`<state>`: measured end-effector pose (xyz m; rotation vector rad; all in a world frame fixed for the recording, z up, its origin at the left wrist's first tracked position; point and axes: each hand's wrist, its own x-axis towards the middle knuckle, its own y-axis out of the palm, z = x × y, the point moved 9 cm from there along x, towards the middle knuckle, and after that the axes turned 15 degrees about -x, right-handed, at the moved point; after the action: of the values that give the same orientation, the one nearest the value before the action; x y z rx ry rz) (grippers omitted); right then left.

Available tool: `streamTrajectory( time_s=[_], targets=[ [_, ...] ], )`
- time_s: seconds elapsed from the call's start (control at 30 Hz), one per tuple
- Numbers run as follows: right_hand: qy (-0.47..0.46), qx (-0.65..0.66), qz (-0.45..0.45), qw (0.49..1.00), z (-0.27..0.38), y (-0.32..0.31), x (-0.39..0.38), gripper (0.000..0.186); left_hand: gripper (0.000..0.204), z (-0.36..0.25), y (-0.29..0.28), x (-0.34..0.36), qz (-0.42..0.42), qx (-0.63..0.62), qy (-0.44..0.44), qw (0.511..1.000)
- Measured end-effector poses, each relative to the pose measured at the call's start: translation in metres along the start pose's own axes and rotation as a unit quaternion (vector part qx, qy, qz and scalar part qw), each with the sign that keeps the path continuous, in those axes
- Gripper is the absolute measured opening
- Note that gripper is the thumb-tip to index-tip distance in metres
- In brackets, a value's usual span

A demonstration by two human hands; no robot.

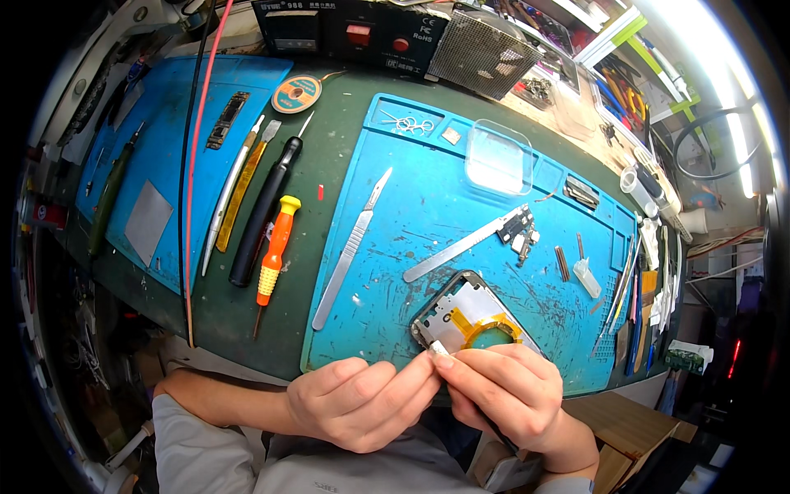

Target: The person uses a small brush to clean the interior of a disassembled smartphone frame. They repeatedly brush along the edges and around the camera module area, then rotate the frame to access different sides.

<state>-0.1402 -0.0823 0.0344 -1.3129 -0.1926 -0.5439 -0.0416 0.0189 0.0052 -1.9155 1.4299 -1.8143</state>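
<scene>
Phone shell (474, 306) on blue mat (387, 247), just beyond fingertips, long axis slanting upper left to lower right. Right hand (512, 395) nearer, overlapping it, pinching small pale piece (439, 349); left hand (362, 403) alongside, grip unclear.

Opened phone shell (465, 298) in view — silvery plate inside, dark rim, yellow-orange tape (460, 322) forming a ring. Lies slantwise over the blue mat's (374, 317) near side, lower end hidden. Small whitish bit (439, 349) at its near-left edge — too small to identify.
</scene>
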Motion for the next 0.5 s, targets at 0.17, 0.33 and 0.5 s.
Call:
streamTrajectory(
  time_s=[0.17,0.33,0.5],
  targets=[
    [-0.001,-0.01,-0.015,1.0,0.0009,-0.0027,-0.0014,0.042,0.023,-0.0003,0.0003,0.0007,-0.003,0.001,0.0,1.0],
    [0.019,-0.008,-0.009,1.0,-0.0001,-0.0024,-0.0024,0.039,0.018,0.0005,-0.0003,0.0017,-0.018,-0.01,0.017,1.0],
    [-0.006,-0.013,-0.006,1.0,0.0007,-0.0021,-0.0017,0.042,0.019,-0.0002,-0.0005,0.0017,-0.015,-0.007,0.018,1.0]
  ],
)
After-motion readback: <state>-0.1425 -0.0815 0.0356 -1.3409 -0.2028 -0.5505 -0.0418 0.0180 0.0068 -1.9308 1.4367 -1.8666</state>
